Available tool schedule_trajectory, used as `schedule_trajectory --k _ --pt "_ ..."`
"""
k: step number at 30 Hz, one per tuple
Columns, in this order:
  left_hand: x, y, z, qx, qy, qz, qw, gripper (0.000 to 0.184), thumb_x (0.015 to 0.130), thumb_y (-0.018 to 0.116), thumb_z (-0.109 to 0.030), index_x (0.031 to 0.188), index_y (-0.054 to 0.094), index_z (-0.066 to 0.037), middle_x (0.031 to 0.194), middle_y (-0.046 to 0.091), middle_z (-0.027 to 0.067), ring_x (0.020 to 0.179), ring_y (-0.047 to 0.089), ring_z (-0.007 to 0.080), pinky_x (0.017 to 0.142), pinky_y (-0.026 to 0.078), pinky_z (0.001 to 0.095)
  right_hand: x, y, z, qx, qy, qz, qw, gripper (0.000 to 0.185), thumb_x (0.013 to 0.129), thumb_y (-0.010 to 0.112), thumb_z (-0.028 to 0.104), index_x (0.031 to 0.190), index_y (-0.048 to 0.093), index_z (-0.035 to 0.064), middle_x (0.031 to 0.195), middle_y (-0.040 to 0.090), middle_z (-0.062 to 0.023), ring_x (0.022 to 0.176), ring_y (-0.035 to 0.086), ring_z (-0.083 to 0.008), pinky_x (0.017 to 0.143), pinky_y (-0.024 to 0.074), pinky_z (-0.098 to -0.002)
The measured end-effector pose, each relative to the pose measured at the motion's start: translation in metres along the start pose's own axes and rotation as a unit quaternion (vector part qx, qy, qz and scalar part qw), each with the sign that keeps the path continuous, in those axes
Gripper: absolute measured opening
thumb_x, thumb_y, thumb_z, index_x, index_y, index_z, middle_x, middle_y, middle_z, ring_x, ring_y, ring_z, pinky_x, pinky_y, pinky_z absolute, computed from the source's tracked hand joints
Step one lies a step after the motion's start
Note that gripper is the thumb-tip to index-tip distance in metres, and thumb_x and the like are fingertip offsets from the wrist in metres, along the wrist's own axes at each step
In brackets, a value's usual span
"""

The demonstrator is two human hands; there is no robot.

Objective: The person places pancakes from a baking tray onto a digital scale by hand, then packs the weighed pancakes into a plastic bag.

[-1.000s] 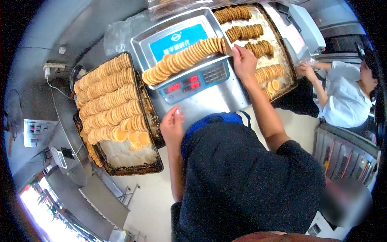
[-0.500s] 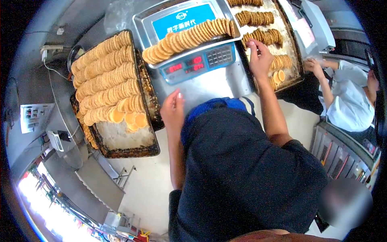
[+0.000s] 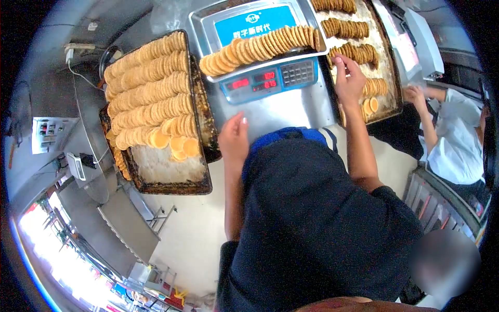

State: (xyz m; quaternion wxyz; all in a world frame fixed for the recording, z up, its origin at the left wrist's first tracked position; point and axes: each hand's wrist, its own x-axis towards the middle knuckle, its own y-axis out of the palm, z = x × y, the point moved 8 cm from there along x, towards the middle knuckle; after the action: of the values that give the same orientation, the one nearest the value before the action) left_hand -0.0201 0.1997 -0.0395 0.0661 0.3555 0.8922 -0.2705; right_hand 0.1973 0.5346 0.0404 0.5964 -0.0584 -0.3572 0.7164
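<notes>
My left hand (image 3: 234,137) is in front of the electronic scale (image 3: 270,82), fingers curled together and nothing visible in them. My right hand (image 3: 350,79) reaches over the right baking tray (image 3: 389,36), its thumb and fingertips pinched by the left end of a row of browner cookies (image 3: 361,54). Whether a cookie is between those fingertips I cannot make out. A long overlapping row of round golden cookies (image 3: 262,48) lies across the scale's metal pan (image 3: 204,23). Red digits glow on the scale's display below it.
On the left, a tilted, dark-rimmed baking tray (image 3: 171,188) carries several rows of golden cookies (image 3: 150,88). Another person's hand (image 3: 414,96) is beyond the right tray, near a white machine (image 3: 422,44). A white cable (image 3: 78,86) hangs at the left wall.
The whole view has shifted slightly rightward and down or up in places. My hands keep nearly the same places relative to the scale and trays.
</notes>
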Motion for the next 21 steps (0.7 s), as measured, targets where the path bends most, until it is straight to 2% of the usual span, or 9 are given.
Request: schedule_trajectory --k 3,5,8,11,13,15,17,19,21 --pt "0.001 -0.004 -0.011 0.066 0.056 -0.033 0.996 0.029 0.104 0.063 -0.02 0.125 0.071 -0.001 0.101 0.075 0.012 0.084 0.073 0.0209 0.078 0.057 0.0322 0.001 0.0 0.004 0.003 -0.01 0.004 1.0 0.02 0.098 0.071 0.023 0.096 0.079 0.0045 0.085 0.075 -0.0125 0.074 0.07 -0.0259 0.069 0.0539 -0.0373" --pt "0.0 -0.004 -0.019 0.175 0.103 -0.017 0.979 0.037 0.103 0.058 -0.032 0.093 0.079 -0.004 0.093 0.075 0.0178 0.087 0.072 0.0361 0.079 0.055 0.0453 -0.005 0.004 0.002 -0.065 -0.027 0.065 0.995 0.026 0.097 0.072 0.028 0.084 0.077 0.0061 0.08 0.072 -0.0133 0.069 0.068 -0.0271 0.062 0.0511 -0.0391" --pt "0.004 0.007 -0.016 0.282 0.033 0.063 0.957 0.057 0.106 0.048 -0.039 0.066 0.074 -0.008 0.067 0.071 0.011 0.066 0.069 0.0338 0.07 0.053 0.0468 -0.019 0.026 0.003 -0.061 -0.061 0.127 0.988 0.035 0.098 0.067 0.03 0.074 0.07 0.0053 0.07 0.066 -0.0151 0.064 0.063 -0.0372 0.059 0.0492 -0.0458" --pt "0.002 0.012 -0.013 0.248 0.091 0.054 0.963 0.05 0.103 0.057 -0.035 0.066 0.074 -0.006 0.071 0.069 0.015 0.067 0.068 0.0333 0.068 0.051 0.0461 -0.044 0.045 0.019 -0.076 -0.163 0.179 0.967 0.028 0.098 0.069 0.025 0.078 0.071 0.0058 0.075 0.068 -0.0126 0.064 0.064 -0.0337 0.061 0.0514 -0.0439" --pt "0.002 0.017 -0.028 0.215 0.157 0.074 0.961 0.043 0.1 0.064 -0.029 0.065 0.073 -0.006 0.072 0.069 0.0144 0.066 0.067 0.0335 0.066 0.051 0.0436 -0.047 0.048 0.02 0.023 -0.055 0.222 0.973 0.029 0.094 0.072 0.017 0.121 0.069 0.0082 0.096 0.075 -0.0145 0.092 0.073 -0.0329 0.077 0.0584 -0.0409" --pt "0.004 0.022 -0.036 0.207 0.164 0.078 0.961 0.035 0.098 0.067 -0.027 0.071 0.074 -0.006 0.071 0.069 0.014 0.065 0.067 0.033 0.066 0.051 0.0431 -0.048 0.049 0.013 0.072 -0.052 0.223 0.971 0.036 0.096 0.069 0.019 0.13 0.064 0.0102 0.105 0.073 -0.0158 0.091 0.073 -0.035 0.078 0.0581 -0.0429" --pt "0.007 0.03 -0.049 0.201 0.173 0.08 0.961 0.028 0.097 0.069 -0.025 0.077 0.075 -0.006 0.071 0.068 0.0137 0.065 0.066 0.0324 0.065 0.051 0.0426 -0.039 0.036 0.018 0.027 -0.079 0.2 0.976 0.029 0.096 0.07 0.023 0.121 0.07 0.0084 0.105 0.074 -0.0143 0.09 0.073 -0.0338 0.078 0.0581 -0.0428" --pt "0.012 0.029 -0.032 0.138 -0.021 0.054 0.989 0.018 0.095 0.073 -0.025 0.095 0.074 -0.007 0.069 0.067 0.0136 0.064 0.067 0.0314 0.064 0.051 0.0431 -0.024 0.021 0.011 0.055 -0.055 0.163 0.984 0.023 0.097 0.069 0.026 0.11 0.075 0.008 0.101 0.075 -0.0141 0.089 0.073 -0.0331 0.077 0.058 -0.0416" --pt "0.022 0.035 -0.032 0.173 0.027 0.064 0.982 0.023 0.095 0.075 -0.026 0.107 0.071 -0.007 0.069 0.066 0.015 0.06 0.066 0.0291 0.062 0.051 0.0435 -0.004 0.008 -0.013 0.073 0.016 0.163 0.984 0.022 0.098 0.067 0.026 0.102 0.077 0.007 0.093 0.075 -0.0138 0.083 0.073 -0.0319 0.073 0.0569 -0.0392"
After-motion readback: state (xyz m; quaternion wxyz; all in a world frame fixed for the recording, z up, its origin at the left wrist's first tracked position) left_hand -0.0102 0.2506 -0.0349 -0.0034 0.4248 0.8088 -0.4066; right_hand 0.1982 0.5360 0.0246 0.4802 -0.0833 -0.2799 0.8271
